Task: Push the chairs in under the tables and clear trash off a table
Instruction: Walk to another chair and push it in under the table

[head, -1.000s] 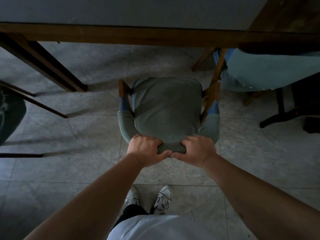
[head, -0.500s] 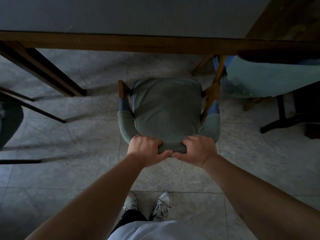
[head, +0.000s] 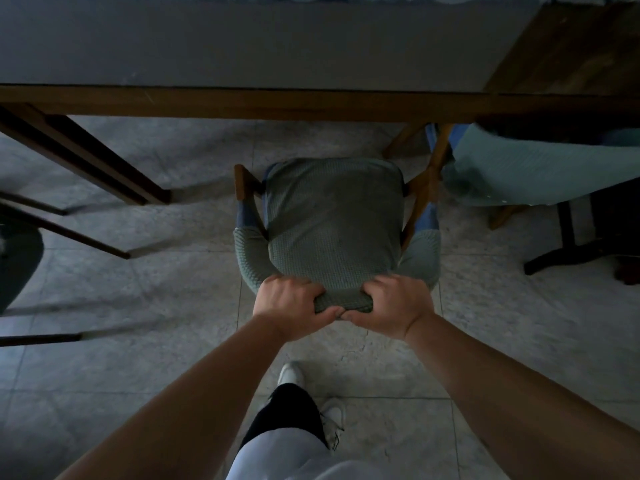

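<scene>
The fingers of the left hand and the right hand vanish over the chair back, tucked out of sight. The far side of the counter runs off the top edge. A second chair slips partly under the counter's rim (its seat can't be made out). Another chair is cut by the left edge.

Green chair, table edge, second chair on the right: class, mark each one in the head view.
green chair (head: 332, 220): head view, middle of the seat cushion.
table (head: 277, 103): head view, wooden front rail.
second chair (head: 526, 168): head view, light teal cover.
</scene>
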